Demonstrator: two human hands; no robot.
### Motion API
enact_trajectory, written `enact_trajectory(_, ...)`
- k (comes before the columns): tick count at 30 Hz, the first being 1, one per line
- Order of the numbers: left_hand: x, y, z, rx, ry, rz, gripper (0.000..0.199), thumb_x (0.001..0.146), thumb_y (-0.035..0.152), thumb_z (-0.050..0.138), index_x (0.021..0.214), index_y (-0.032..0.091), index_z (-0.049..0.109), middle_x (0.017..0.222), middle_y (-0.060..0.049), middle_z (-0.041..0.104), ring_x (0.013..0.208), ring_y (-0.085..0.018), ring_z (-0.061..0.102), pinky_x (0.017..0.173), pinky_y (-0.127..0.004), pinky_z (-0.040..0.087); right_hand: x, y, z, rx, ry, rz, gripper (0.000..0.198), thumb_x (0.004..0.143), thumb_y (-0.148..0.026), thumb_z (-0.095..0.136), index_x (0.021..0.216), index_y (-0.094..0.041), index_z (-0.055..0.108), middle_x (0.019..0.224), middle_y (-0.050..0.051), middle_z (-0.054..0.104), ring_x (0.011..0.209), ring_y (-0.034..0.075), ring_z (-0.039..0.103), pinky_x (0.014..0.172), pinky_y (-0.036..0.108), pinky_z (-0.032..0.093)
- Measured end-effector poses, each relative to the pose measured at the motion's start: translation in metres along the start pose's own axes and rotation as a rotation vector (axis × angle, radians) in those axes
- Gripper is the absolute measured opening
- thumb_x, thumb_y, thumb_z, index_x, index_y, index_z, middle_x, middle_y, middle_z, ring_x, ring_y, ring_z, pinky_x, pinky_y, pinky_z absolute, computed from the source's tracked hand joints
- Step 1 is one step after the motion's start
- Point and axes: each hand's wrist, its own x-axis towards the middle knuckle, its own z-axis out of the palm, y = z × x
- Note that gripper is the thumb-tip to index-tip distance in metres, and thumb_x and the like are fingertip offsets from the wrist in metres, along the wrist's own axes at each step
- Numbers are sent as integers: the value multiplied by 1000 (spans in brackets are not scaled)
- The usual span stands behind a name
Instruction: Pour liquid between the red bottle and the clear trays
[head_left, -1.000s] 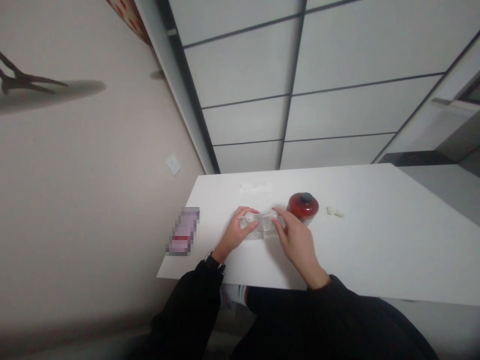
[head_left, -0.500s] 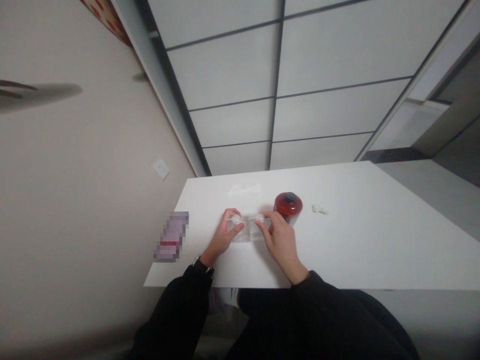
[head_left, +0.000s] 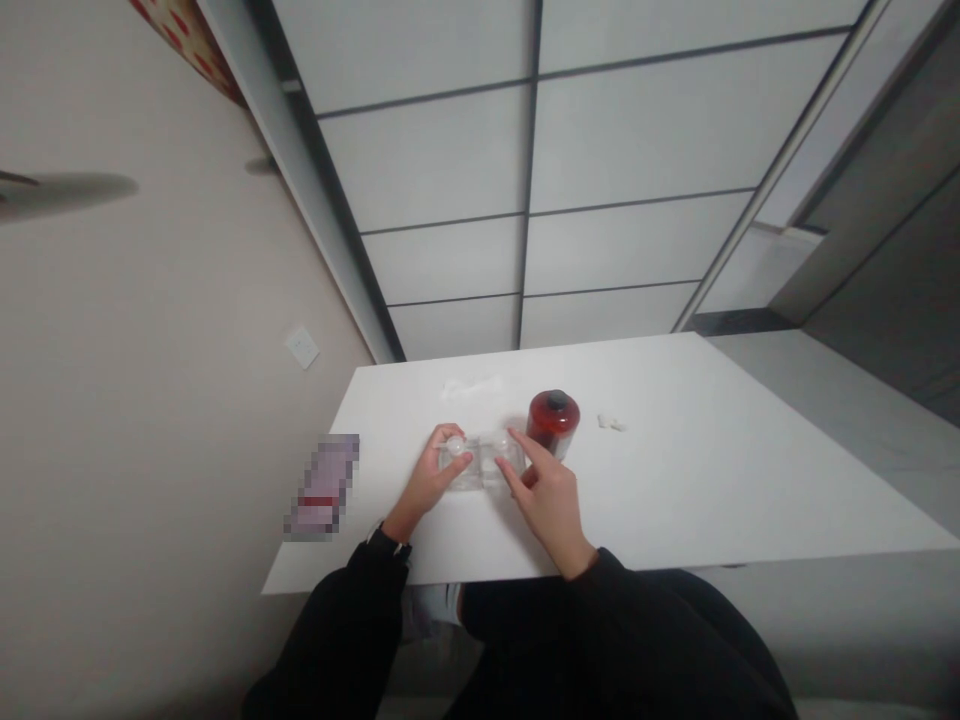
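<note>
Two small clear containers stand side by side on the white table [head_left: 675, 460]. The left clear container [head_left: 462, 478] has a round whitish knob [head_left: 455, 445] on top. My left hand [head_left: 431, 480] is closed at that knob, its thumb in front and fingers behind. Beside it is the right clear container [head_left: 495, 476], whose top is pale and hard to make out. My right hand [head_left: 551, 500] is at its right side, thumb and index finger spread apart, with nothing visible gripped between them. Just behind the right hand stands a dark red bottle [head_left: 553, 420] with a black cap.
A pixelated purplish item [head_left: 322, 490] lies at the table's left edge. Small whitish scraps [head_left: 611, 422] lie right of the bottle. Behind the containers is a flat transparent piece [head_left: 471, 388]. A wall with a socket [head_left: 303, 347] borders the left.
My right thumb and index finger have come off the right container's top and parted. My left hand keeps its hold. The whole view has shifted slightly, so everything appears further left.
</note>
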Motion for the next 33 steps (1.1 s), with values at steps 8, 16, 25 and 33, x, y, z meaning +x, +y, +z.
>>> enact_trajectory(8,0,-6,-1,17,20,4,33,91,49,71,109,23,61,113,-7,63,118,-27,59,113,-42,42,49,-4,-50,18,336,-122,20,103,-35,58,107,-23,74,107,12,82,103,29,78,95,50,62)
enact_trajectory(16,3,-8,-3,33,-17,-52,68,84,58,80,138,24,56,142,-13,59,125,-32,62,116,-50,44,84,28,-30,334,12,83,20,92,-39,70,100,-26,58,97,7,80,91,24,76,86,41,60)
enact_trajectory(25,-1,6,2,30,-51,-100,85,81,61,85,148,26,46,147,-15,59,125,-32,63,113,-52,47,73,29,-44,594,-72,120,23,87,-30,82,87,-26,59,99,4,84,100,23,79,93,41,59)
enact_trajectory(33,-4,12,1,82,-65,-94,79,84,60,84,147,28,49,147,-13,57,129,-32,61,116,-54,46,70,34,-51,523,-139,34,11,98,-38,72,99,-28,77,112,3,83,108,22,76,96,37,57)
